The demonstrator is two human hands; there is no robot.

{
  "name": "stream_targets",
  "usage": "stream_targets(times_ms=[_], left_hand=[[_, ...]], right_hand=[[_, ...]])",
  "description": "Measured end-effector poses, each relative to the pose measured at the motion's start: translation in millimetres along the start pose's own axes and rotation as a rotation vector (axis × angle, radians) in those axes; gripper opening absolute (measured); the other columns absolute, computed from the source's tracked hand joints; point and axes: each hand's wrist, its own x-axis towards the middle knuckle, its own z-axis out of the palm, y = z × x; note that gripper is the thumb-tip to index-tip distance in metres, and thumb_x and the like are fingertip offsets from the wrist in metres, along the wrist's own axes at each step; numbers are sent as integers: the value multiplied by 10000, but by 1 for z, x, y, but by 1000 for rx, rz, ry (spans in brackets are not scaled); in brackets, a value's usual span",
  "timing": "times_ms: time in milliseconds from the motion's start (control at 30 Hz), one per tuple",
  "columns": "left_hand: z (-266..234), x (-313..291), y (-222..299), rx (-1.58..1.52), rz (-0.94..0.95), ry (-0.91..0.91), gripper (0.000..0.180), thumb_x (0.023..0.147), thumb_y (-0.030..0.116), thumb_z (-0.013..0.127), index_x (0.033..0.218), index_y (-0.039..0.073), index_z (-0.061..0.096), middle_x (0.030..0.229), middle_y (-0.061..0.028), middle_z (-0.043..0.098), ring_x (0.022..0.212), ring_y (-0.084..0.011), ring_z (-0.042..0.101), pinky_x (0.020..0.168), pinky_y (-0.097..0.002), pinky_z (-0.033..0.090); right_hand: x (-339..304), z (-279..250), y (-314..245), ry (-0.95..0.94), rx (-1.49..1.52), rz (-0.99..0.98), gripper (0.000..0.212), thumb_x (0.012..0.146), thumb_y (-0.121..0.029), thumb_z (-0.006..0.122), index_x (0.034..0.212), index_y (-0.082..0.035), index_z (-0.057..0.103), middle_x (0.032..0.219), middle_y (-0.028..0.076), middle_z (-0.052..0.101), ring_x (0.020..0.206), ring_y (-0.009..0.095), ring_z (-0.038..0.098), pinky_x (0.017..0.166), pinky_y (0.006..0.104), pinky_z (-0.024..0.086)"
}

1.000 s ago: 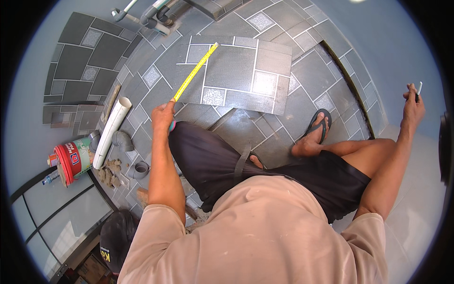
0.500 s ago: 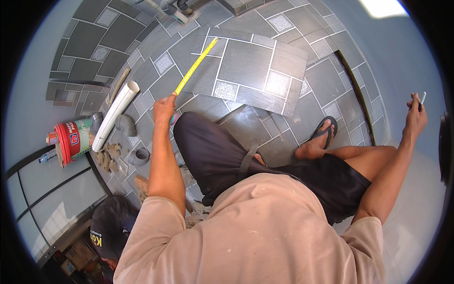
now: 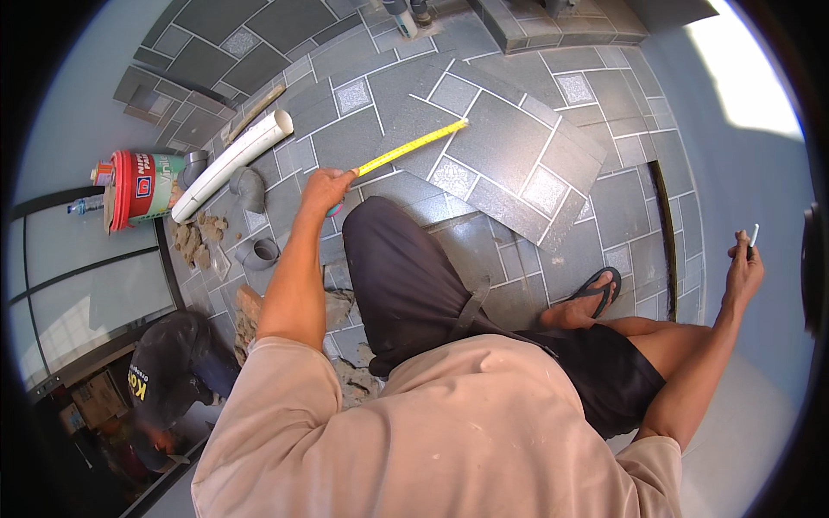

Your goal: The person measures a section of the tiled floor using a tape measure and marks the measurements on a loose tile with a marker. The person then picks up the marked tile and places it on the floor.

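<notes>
Grips a yellow tape measure [image 3: 413,147] in the left hand [image 3: 328,192], with fingers closed about its near end and the far end stretched out over a loose grey patterned tile [image 3: 501,138]. Cannot tell about contact between end and tile. Pinches a slim white-and-dark stick [image 3: 755,235] in the right hand [image 3: 744,274], held out well apart from the tape measure at the far right. Cannot make out the kind of stick. Has the tile lying askew on the tiled floor [image 3: 617,211], ahead of the left knee. Wears a beige shirt [image 3: 432,423], dark shorts [image 3: 397,285] and a black flip-flop [image 3: 610,293] on the right foot. Has to the left a white pipe [image 3: 233,164] beside a grey elbow fitting [image 3: 248,188], near a red-and-green bucket [image 3: 138,192], with brown rubble [image 3: 200,237] and a grey coupling [image 3: 257,252] closer in. Shares the space with another person [image 3: 173,363] in dark clothes at the lower left, near dark-framed glass panels [image 3: 95,276]
</notes>
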Motion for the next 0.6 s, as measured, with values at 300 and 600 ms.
stream_targets(times_ms=[300,600], left_hand=[[-34,74,36,336,297,-279,567,810,624,713,728,65,750,715,-120,701,755,-300,682,744,-431,521],[-43,140,62,460,394,-475,460,808,539,766,678,98,739,666,-70,675,676,-227,634,671,-400,490]], right_hand=[[-93,70,-33,-549,-272,-229,404,1043,-296,662,788,7,583,636,-4,479,608,111,421,549,342,368],[-209,105,-63,-801,-333,-43,330,1003,-250,680,911,66,704,652,165,618,588,255,550,625,419,478]])
